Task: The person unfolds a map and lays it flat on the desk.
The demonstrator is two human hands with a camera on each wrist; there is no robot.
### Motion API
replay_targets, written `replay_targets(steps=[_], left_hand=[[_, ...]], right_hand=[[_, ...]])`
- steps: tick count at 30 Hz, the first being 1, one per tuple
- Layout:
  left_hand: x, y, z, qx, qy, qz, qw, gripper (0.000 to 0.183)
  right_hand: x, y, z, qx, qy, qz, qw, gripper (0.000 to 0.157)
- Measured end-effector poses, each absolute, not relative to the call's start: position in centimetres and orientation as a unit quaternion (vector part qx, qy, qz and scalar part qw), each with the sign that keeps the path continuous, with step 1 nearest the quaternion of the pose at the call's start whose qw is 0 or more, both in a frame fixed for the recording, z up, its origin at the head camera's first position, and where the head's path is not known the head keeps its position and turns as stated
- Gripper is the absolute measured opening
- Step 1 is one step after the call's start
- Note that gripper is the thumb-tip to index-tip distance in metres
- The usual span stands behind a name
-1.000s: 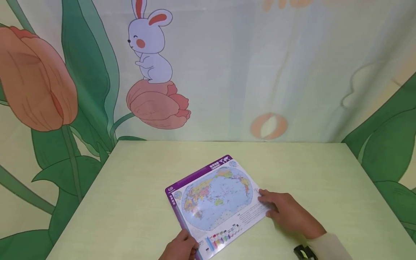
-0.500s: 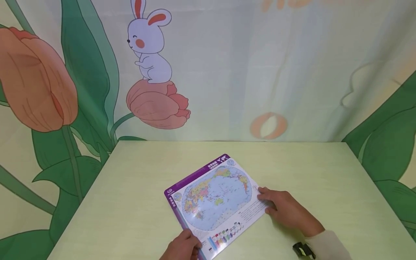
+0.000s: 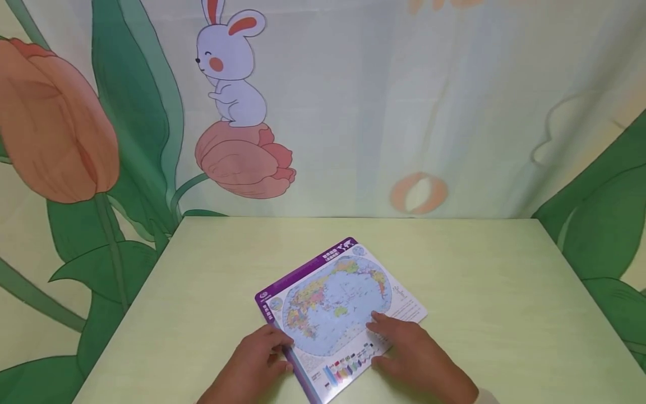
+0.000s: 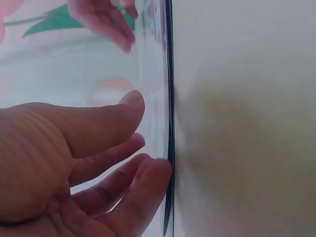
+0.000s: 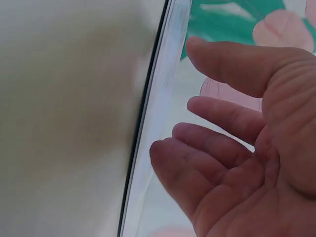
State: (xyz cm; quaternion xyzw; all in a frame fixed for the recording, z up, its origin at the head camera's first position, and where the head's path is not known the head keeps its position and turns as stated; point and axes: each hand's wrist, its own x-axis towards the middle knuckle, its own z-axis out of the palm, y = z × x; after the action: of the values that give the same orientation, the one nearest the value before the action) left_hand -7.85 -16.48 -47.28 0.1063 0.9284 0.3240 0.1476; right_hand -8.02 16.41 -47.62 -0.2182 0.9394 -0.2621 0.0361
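Observation:
A thin world map board (image 3: 335,311) with a purple border lies tilted on the pale table, its edge seen side-on in both wrist views. At its left edge is my left hand (image 3: 254,356); the left wrist view shows a fingertip (image 4: 157,170) at the board's edge, with the thumb apart from the fingers. My right hand (image 3: 416,353) is over the lower right part of the board and covers some of its print. In the right wrist view its thumb and loosely bent fingers (image 5: 180,168) are spread with nothing between them.
The pale yellow table (image 3: 202,280) reaches back to a curtain (image 3: 328,112) printed with a rabbit, tulips and leaves. Table surface extends to both sides of the board.
The right hand has let go of the board's right edge and moved left over it. The left hand has released the lower left corner and shifted up along the left edge. The board stays nearly in place.

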Motion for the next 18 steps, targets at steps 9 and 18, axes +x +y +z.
replay_targets(steps=[9,18], left_hand=[[-10.8,-18.6,-47.7,0.123,0.939,0.317,0.053,0.033],[-14.1,-20.2,-48.1,0.114,0.948,0.296,0.043,0.033]], right_hand=[[-5.8,12.8,-46.9,-0.223,0.928,-0.274,0.119,0.059],[-5.2,9.5,-47.1,-0.239,0.928,-0.243,0.148,0.058]])
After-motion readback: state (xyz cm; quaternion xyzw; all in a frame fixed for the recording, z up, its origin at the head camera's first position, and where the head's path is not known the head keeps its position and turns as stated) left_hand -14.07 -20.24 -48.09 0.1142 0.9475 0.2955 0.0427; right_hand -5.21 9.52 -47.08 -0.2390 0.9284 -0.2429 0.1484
